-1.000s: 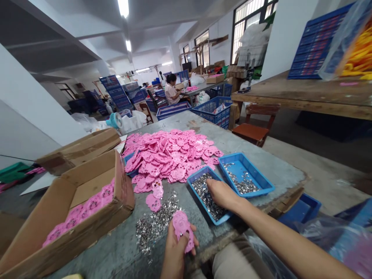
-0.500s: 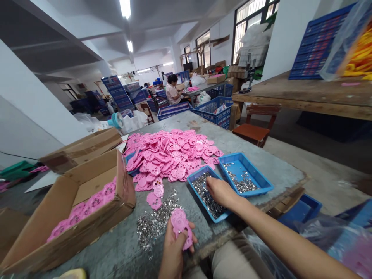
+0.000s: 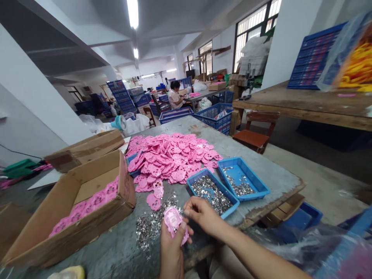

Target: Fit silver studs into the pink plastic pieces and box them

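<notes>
My left hand (image 3: 174,242) is closed around a pink plastic piece (image 3: 173,221) with a moulded face-like shape, thumb lying across its lower part. Close beside it on the right, my right hand (image 3: 203,215) has its thumb and fingertips pinched together; whatever they hold is too small to make out. Small shiny metal bits (image 3: 148,228) lie scattered on the table under and left of my left hand. More such bits fill a blue tray (image 3: 235,204) behind my right hand. A heap of similar pink pieces (image 3: 171,155) covers the middle of the table.
A second blue tray (image 3: 266,192) with fewer metal bits stands to the right. On the left, an open cardboard box (image 3: 87,219) holds rows of pink pieces. A wooden chair (image 3: 252,138) stands past the table's right edge. Another person (image 3: 176,97) sits at a far table.
My right hand has come out of the nearer blue tray and moved left, up to the pink piece. My left hand still holds that piece, now tilted a little differently.
</notes>
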{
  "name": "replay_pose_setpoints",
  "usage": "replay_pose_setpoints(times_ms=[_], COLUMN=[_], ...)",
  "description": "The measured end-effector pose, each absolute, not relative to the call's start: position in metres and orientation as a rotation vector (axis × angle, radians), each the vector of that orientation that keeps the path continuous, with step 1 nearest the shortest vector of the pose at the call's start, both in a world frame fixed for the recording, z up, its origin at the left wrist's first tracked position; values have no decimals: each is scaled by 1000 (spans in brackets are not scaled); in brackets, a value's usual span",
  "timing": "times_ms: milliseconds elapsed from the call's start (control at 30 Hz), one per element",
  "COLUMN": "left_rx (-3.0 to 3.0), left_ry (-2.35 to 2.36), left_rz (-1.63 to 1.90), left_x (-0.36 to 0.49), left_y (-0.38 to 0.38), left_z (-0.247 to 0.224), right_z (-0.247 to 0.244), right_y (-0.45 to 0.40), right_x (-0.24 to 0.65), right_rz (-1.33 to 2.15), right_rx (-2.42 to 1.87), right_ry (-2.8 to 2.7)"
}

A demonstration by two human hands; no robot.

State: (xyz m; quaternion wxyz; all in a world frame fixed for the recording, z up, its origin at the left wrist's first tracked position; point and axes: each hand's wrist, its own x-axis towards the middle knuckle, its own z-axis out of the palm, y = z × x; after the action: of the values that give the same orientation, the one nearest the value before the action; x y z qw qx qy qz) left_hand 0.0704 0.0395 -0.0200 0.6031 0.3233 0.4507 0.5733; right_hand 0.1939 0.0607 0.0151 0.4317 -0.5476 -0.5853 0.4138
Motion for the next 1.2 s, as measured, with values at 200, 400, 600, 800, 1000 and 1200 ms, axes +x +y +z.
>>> replay_pose_setpoints(times_ms=[200, 400, 600, 800, 1000, 1200], left_rx=[723, 727, 751, 779, 803, 877], left_ry=[1049, 1112, 1184, 1232, 1242, 1296], left_rz=[1413, 1434, 1427, 1462, 1489, 1313], left_x=[73, 73, 71, 69, 70, 61], left_y=[39, 44, 44, 44, 44, 41], left_z=[-19, -26, -29, -28, -30, -5], right_z=[12, 11, 8, 8, 5, 12], right_y=[60, 57, 56, 56, 56, 54], right_x=[188, 185, 181, 180, 185, 186], right_rz=[1061, 1052, 1029, 1081, 1075, 1105], right_rx=[-1367, -1419, -1445, -1408, -1409, -1379], right_ry=[-1464, -1507, -1544, -1496, -1493, -1527])
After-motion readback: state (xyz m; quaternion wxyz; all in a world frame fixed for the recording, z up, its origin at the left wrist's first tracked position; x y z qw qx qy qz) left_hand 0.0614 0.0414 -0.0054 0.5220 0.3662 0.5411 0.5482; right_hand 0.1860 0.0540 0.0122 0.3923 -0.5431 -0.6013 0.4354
